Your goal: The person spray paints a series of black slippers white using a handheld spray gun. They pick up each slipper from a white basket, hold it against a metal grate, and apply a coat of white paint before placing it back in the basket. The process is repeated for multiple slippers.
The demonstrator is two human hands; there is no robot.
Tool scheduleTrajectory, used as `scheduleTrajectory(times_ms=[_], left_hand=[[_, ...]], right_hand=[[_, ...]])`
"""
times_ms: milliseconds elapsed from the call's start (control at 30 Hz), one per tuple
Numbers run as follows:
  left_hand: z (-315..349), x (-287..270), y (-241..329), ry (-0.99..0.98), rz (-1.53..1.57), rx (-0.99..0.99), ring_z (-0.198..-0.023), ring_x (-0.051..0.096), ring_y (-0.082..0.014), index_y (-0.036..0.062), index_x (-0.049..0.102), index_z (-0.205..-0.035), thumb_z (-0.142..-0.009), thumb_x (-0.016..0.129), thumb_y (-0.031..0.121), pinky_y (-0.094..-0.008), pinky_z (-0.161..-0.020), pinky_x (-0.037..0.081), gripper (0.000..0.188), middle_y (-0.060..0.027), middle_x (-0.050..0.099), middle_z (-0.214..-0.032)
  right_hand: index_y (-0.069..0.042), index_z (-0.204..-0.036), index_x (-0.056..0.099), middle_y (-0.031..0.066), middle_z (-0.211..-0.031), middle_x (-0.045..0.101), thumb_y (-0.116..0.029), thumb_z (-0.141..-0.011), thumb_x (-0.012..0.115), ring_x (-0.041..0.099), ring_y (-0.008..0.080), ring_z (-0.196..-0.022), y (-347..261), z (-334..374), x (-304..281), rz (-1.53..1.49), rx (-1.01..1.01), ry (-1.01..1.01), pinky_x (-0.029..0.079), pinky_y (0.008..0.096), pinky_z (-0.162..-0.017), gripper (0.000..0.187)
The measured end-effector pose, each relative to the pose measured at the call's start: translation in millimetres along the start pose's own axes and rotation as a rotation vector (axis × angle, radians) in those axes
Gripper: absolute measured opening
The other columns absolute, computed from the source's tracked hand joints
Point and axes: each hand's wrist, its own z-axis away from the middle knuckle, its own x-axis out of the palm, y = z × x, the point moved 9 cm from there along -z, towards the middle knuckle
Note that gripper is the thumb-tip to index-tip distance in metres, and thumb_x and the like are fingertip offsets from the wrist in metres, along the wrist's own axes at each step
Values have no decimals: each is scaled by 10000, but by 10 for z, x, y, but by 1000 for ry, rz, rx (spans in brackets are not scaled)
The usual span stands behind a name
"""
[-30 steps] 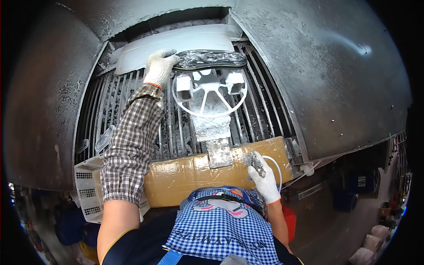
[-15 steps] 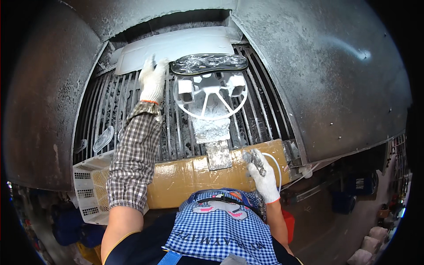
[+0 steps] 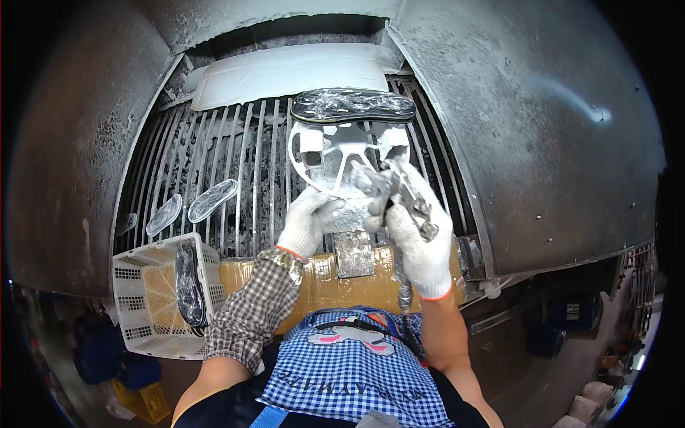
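My right hand (image 3: 422, 242), in a white knit glove, grips a metal spray gun (image 3: 408, 191) above the near right side of a wheel-shaped white turntable (image 3: 294, 161). The gun's front is blurred. At the turntable's near left rim is my left hand (image 3: 305, 222), also gloved, its fingers reaching toward the rim with nothing seen in them; whether they touch it I cannot tell. A black shoe sole (image 3: 353, 105) with a shiny, film-like face lies crosswise on the turntable's far side, beyond two white block supports. White crust coats the stand under the wheel.
Metal bars (image 3: 250, 164) form a rack between tall powdery panels (image 3: 528, 128). Shiny-faced soles (image 3: 212, 201) lie at its left. A white plastic basket (image 3: 128, 282) holds a dark sole (image 3: 188, 285). A white sheet (image 3: 285, 71) stands behind; a tape-covered cardboard strip (image 3: 314, 289) lines the front.
My left hand has drawn back from the far rack to the turntable's near rim. My right hand has lifted the spray gun forward from the cardboard edge. The view has shifted slightly.
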Motion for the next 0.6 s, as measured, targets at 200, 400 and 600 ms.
scheduleTrajectory(times_ms=[200,400,600], left_hand=[[-150,-14,-212,-1,53,-62,-1091,725,-235,-10,593,-1326,-1049,550,100,-391,-935,613,301,-137,708,-1259],[-263,-66,-356,-6,51,-46,-1086,746,-254,-65,562,-1407,-1090,509,115,-401,-926,639,369,-170,716,-1251],[-273,-133,-387,17,21,-47,-1158,727,-318,-102,556,-1397,-1071,502,60,-428,-995,634,369,-221,683,-1324]], right_hand=[[77,-1593,424,189,-1507,606,-23,-1033,655,636,196,-1286,-179,-192,294,18,-145,-23,512,319,-1080,614],[94,-1570,449,215,-1496,610,-23,-1026,662,620,212,-1320,-187,-220,246,96,-170,5,501,327,-1096,596],[66,-1570,470,110,-1236,725,-64,-1058,621,685,121,-1046,-69,-243,16,196,-181,101,556,279,-940,549]])
